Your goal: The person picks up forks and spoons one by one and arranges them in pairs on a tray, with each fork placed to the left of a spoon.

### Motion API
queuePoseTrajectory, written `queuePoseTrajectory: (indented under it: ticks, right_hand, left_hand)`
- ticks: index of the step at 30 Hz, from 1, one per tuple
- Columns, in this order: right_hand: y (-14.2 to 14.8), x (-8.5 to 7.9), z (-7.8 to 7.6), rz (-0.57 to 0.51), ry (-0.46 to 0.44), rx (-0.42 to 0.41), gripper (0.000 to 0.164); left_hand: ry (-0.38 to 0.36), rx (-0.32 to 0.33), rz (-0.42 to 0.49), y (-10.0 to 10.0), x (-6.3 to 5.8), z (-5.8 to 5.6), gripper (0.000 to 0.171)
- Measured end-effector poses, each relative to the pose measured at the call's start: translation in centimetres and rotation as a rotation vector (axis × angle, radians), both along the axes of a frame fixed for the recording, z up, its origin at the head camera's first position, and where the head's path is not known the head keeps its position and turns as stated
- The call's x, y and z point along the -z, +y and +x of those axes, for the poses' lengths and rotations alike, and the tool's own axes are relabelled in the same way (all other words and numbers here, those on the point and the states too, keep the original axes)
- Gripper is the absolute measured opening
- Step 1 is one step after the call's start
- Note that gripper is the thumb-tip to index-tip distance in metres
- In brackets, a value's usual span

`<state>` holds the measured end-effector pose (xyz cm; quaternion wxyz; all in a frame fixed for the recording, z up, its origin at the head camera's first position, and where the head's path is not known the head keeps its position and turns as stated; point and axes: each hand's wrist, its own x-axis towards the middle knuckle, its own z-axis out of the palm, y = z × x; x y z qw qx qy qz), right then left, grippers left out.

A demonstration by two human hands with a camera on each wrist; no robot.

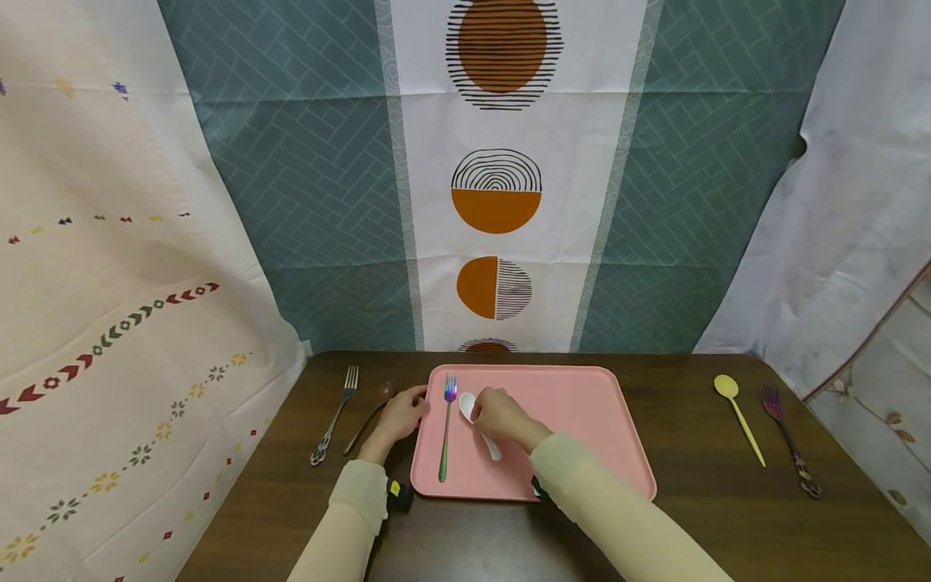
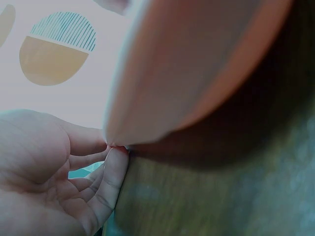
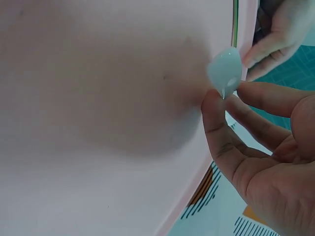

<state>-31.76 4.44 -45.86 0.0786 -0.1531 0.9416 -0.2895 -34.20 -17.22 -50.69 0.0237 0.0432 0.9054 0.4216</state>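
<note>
A pink tray (image 1: 575,412) lies on the dark wooden table. At its left rim is my left hand (image 1: 402,415); in the left wrist view the thumb and a finger of this hand (image 2: 83,162) pinch the tray's edge (image 2: 147,98). Over the tray, my right hand (image 1: 503,415) pinches a white spoon (image 1: 467,403) between thumb and fingers, its handle slanting toward the near side. The right wrist view shows the spoon (image 3: 225,71) at the fingertips. Left of the spoon, a rainbow-coloured fork (image 1: 447,428) lies lengthwise on the tray, tines away from me.
On the table left of the tray lie a silver fork (image 1: 336,416) with an ornate handle and a dark spoon (image 1: 368,420), partly beside my left hand. Far to the right lie a yellow spoon (image 1: 739,414) and a purplish fork (image 1: 789,440). A patterned curtain (image 1: 494,242) hangs behind the table.
</note>
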Motion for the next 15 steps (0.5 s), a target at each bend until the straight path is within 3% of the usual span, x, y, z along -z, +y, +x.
queuePoseTrajectory:
  ticks: [10, 15]
  right_hand:
    - [-1.6, 0.1, 0.3, 0.047, -0.021, 0.021, 0.004]
    - [-2.3, 0.2, 0.4, 0.052, -0.023, 0.071, 0.011]
  left_hand:
    - [0.007, -0.004, 0.002, 0.0, -0.3, 0.2, 0.044]
    - [-0.002, -0.010, -0.001, 0.0, -0.3, 0.1, 0.045]
